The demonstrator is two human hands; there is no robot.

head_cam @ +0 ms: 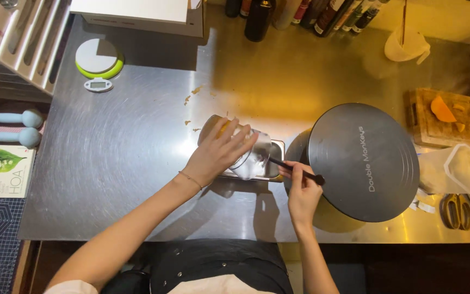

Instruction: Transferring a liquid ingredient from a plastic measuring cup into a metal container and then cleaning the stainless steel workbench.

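Head view, frame centre: clear jug [246, 149] tipped sideways over small metal tray [276, 163], prob. so contents can be scraped out. Left hand [217, 154] wrapped round jug, fingers curled, gripping. Right hand [302, 191] closed on thin dark utensil [296, 169], tip at jug mouth. Dark round disc [364, 161] just right.

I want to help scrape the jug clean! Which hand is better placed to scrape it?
The right hand. It already holds the thin black tool, tip pointing into the clear jug. The left hand is busy gripping and tilting the jug.
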